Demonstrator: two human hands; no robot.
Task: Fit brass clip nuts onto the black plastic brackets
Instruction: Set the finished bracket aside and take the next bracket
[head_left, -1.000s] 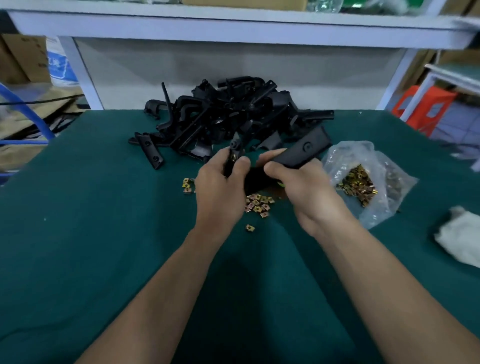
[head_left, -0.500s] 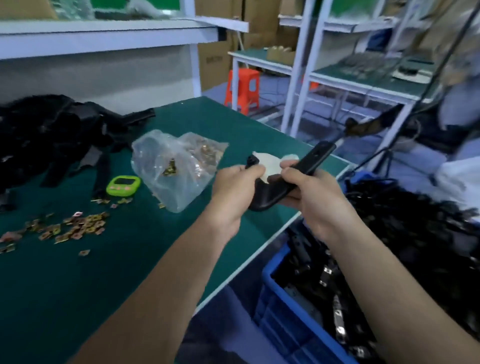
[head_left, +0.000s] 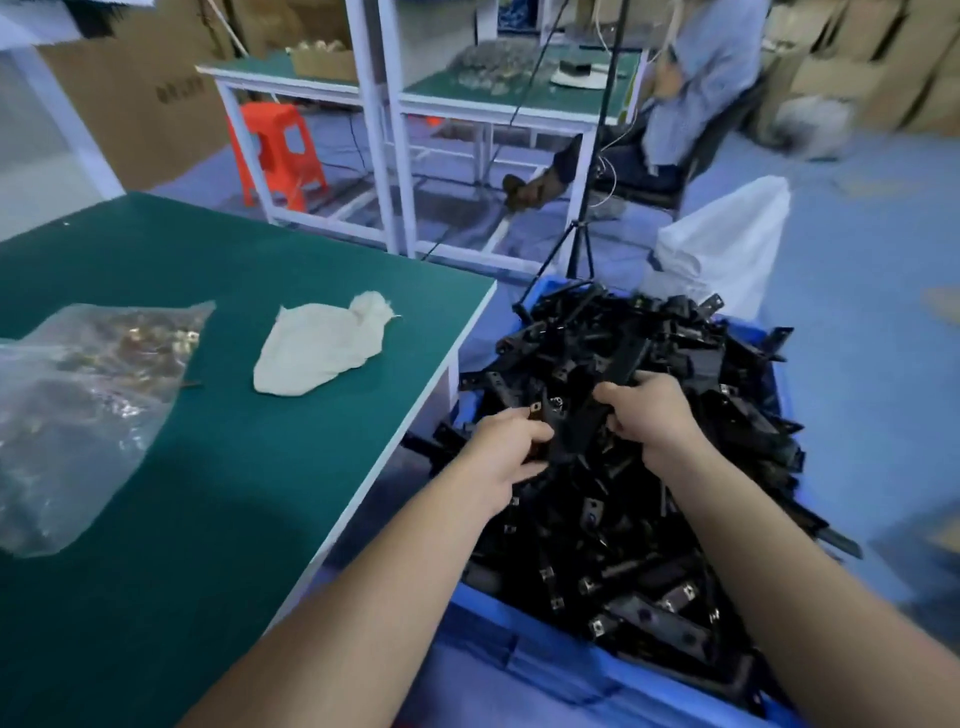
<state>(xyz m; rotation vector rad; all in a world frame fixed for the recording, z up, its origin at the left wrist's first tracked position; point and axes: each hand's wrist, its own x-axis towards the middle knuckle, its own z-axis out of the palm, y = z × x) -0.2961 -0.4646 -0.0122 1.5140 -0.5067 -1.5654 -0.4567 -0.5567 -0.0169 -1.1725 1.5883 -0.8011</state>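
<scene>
The green table (head_left: 223, 519) stands left of the blue crate (head_left: 524, 644), bag of brass clip nuts (head_left: 78, 395) on it; black brackets (head_left: 649, 571) heap the crate. Over the crate — my left hand (head_left: 506, 444) and right hand (head_left: 652, 415) curl round one bracket (head_left: 576, 426).

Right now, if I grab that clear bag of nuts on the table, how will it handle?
The bag looks thin and crumpled, so probably floppy. The brass clip nuts bunched inside likely make it heavy for its size and may shift.
</scene>
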